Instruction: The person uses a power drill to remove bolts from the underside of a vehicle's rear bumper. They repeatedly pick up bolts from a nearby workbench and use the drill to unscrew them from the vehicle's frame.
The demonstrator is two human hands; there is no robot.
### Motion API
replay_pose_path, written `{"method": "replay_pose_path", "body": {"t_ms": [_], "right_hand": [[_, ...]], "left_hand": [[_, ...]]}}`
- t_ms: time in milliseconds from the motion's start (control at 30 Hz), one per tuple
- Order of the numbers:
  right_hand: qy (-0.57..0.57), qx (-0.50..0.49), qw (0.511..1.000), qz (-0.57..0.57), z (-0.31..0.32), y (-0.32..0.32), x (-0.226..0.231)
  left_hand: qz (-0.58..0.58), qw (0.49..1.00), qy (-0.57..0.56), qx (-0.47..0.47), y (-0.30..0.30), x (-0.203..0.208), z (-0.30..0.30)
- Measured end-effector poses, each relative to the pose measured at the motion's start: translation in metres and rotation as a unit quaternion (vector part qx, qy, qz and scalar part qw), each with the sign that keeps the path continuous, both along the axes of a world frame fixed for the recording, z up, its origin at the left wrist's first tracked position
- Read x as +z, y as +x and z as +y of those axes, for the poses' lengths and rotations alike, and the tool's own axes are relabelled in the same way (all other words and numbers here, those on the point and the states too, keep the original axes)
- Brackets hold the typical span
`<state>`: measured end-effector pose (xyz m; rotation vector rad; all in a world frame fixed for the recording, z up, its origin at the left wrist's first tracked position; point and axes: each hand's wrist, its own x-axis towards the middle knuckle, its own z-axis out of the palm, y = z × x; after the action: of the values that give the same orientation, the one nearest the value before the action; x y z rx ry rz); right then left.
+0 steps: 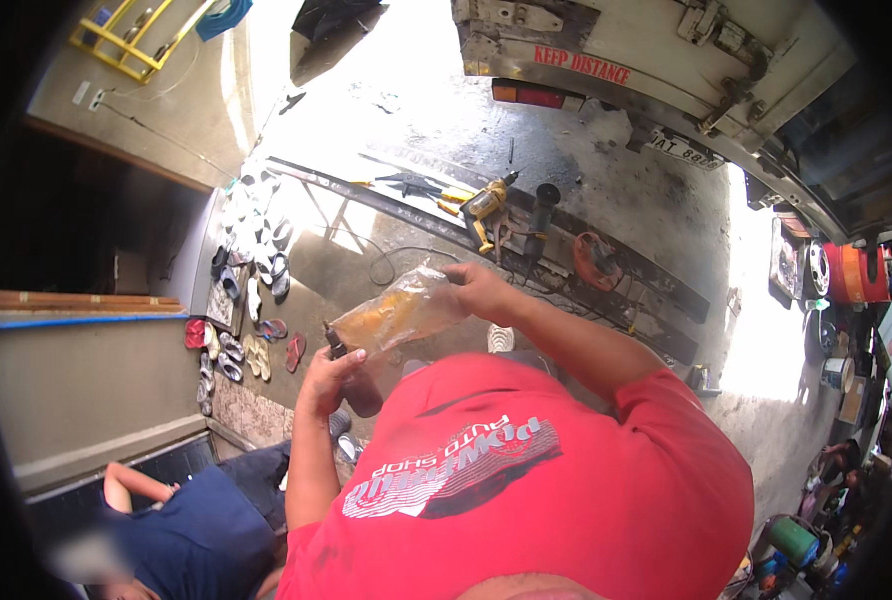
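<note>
My left hand [328, 382] is wrapped round a dark squeeze bottle [362, 392], whose narrow dark tip points up and away from me. In my right hand [481, 291] is the gathered far end of a clear, crinkled plastic bag [398, 314]. Something yellow-orange shows through the plastic; its exact kind is unclear. The bag spans the space between my hands, and its lower left end lies right by the bottle's tip. Whether they touch, I cannot tell. Both hands are held in front of my red shirt, above the floor.
Long steel beams [656, 270] lie ahead, bearing a yellow power drill [486, 208], a dark cylindrical tool [542, 215] and an orange-red tool [596, 262]. A cord trails nearby. Shoes [256, 235] line the left wall. A person in navy [201, 530] is at lower left; a truck's rear [646, 60] stands far right.
</note>
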<state>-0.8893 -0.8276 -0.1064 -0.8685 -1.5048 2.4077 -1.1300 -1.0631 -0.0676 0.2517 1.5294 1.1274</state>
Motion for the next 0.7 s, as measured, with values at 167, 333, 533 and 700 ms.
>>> {"method": "replay_pose_path", "body": {"t_ms": [167,333,533,700], "right_hand": [[0.148,-0.005,0.984,-0.102,0.043,-0.034,-0.020],[0.130,-0.117,0.962,-0.209,0.082,-0.078,-0.084],[0.174,-0.171,0.908,-0.341,0.129,-0.122,-0.148],[0.175,-0.207,0.895,-0.355,0.179,-0.148,-0.218]], "left_hand": [[-0.036,0.991,-0.070,-0.107,-0.094,-0.068,0.066],[-0.037,0.973,-0.127,-0.190,-0.181,-0.105,0.138],[0.032,0.936,-0.180,-0.300,-0.263,-0.102,0.206],[0.050,0.933,-0.201,-0.295,-0.304,-0.095,0.242]]}}
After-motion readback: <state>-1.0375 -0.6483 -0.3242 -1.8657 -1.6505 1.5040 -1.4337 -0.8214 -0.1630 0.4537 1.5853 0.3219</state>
